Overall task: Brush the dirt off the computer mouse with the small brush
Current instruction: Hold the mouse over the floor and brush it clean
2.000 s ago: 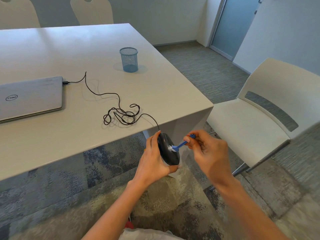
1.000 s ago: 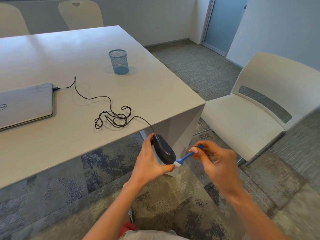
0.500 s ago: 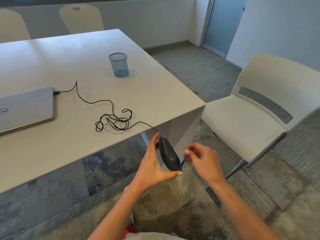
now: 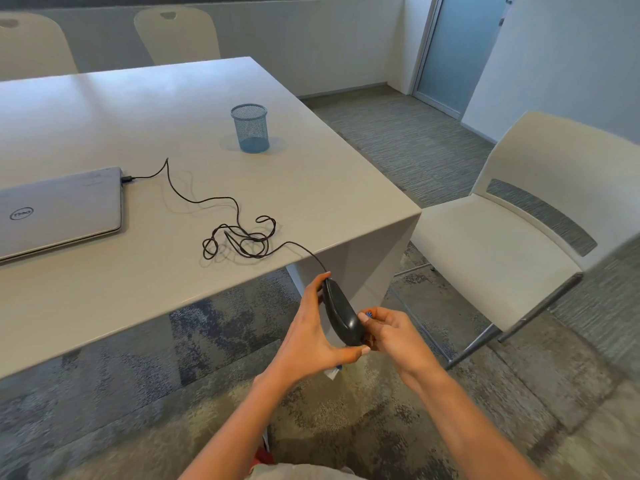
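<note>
My left hand holds a black wired computer mouse on edge in the air, below and in front of the table's near corner. My right hand is pressed close against the mouse's right side and grips the small blue brush. Only the blue handle end shows by my thumb, and a white bristle tip peeks out beneath my left hand. The mouse cable runs up over the table edge, lies in a tangle and plugs into the closed laptop.
A blue mesh pen cup stands further back on the white table. A white chair is close on my right. Two more chairs stand behind the table. Patterned carpet lies below my hands.
My right hand has moved in against the mouse, and the brush has slid down behind it until it is mostly hidden. The mouse has turned more edge-on in my left hand.
</note>
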Tool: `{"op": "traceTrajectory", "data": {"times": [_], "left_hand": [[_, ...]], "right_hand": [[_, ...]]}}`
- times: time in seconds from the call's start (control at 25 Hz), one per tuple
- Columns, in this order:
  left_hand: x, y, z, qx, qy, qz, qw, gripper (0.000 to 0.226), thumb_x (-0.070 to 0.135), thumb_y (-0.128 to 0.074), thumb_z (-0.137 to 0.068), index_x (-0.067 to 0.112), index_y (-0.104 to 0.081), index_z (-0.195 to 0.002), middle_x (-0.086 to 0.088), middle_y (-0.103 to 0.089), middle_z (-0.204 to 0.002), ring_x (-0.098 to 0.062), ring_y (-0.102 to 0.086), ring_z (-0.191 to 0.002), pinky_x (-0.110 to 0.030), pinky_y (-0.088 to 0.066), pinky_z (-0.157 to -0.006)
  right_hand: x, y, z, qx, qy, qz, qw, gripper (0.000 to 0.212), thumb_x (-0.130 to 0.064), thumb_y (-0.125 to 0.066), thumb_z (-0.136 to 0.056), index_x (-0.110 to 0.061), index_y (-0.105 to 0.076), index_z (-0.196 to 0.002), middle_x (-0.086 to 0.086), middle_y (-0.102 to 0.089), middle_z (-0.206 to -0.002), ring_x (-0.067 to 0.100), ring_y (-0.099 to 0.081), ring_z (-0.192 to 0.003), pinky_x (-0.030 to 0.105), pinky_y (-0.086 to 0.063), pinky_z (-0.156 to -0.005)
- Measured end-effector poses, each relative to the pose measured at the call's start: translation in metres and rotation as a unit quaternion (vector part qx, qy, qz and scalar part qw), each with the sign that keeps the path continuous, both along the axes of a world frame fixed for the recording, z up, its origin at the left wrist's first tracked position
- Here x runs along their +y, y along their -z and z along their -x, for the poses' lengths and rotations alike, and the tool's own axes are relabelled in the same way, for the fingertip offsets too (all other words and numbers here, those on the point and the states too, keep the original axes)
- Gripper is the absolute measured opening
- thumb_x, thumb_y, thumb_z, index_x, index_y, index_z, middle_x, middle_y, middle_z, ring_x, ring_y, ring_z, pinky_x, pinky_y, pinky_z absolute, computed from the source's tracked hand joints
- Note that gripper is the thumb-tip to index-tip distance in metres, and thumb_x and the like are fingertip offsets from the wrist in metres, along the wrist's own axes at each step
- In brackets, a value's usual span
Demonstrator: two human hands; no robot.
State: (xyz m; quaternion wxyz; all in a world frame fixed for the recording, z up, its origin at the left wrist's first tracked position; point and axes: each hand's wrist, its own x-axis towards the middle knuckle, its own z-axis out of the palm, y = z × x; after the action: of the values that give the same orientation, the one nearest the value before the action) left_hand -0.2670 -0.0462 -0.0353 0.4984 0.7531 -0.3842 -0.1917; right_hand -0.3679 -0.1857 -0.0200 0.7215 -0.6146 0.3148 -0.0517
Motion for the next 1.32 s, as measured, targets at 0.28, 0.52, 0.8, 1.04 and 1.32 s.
{"op": "traceTrajectory", "data": {"times": [0.28,0.52,0.8,1.04,1.32], "left_hand": [[0.007,-0.004,-0.004,-0.040,-0.025,-0.007,0.999,0.118,0.053,-0.090,-0.058,0.027,-0.018,-0.148,0.009,-0.034,-0.143,-0.003,-0.036,-0.134,-0.015,-0.035,-0.106],[0.013,-0.007,-0.007,-0.050,-0.021,-0.057,0.997,0.120,0.051,-0.086,-0.056,0.037,-0.010,-0.148,0.010,-0.035,-0.141,-0.010,-0.043,-0.127,-0.035,-0.046,-0.102],[0.013,-0.012,-0.010,-0.081,-0.010,-0.117,0.990,0.114,0.058,-0.083,-0.053,0.029,-0.021,-0.145,0.010,-0.038,-0.134,-0.011,-0.048,-0.117,-0.040,-0.048,-0.097],[0.017,-0.012,-0.016,-0.104,-0.009,-0.147,0.984,0.121,0.064,-0.079,-0.051,0.026,-0.018,-0.148,0.009,-0.039,-0.136,-0.012,-0.045,-0.122,-0.039,-0.044,-0.101],[0.018,-0.016,-0.019,-0.166,-0.016,-0.172,0.971,0.118,0.071,-0.075,-0.049,0.026,-0.021,-0.143,0.008,-0.040,-0.136,-0.017,-0.050,-0.117,-0.035,-0.044,-0.093]], "right_hand": [[0.003,0.001,0.001,0.004,0.059,0.005,0.998,0.019,-0.010,-0.058,-0.098,0.006,-0.067,-0.099,0.018,-0.074,-0.087,0.027,-0.071,-0.076,0.032,-0.061,-0.067],[0.007,-0.004,0.001,0.018,0.062,0.070,0.995,0.014,-0.013,-0.060,-0.097,-0.003,-0.069,-0.094,0.006,-0.077,-0.082,0.013,-0.074,-0.070,0.022,-0.059,-0.063],[0.009,-0.005,0.006,0.025,0.043,0.166,0.985,0.010,-0.016,-0.062,-0.096,-0.012,-0.070,-0.090,0.002,-0.078,-0.087,0.013,-0.076,-0.080,0.028,-0.061,-0.069],[0.010,-0.007,0.009,0.007,0.009,0.187,0.982,0.013,-0.015,-0.062,-0.096,-0.021,-0.069,-0.086,0.001,-0.078,-0.087,0.008,-0.075,-0.080,0.024,-0.061,-0.066],[0.014,-0.008,0.009,-0.010,-0.006,0.216,0.976,0.015,-0.018,-0.064,-0.095,-0.028,-0.070,-0.084,-0.005,-0.079,-0.084,0.005,-0.075,-0.081,0.024,-0.061,-0.074]]}}
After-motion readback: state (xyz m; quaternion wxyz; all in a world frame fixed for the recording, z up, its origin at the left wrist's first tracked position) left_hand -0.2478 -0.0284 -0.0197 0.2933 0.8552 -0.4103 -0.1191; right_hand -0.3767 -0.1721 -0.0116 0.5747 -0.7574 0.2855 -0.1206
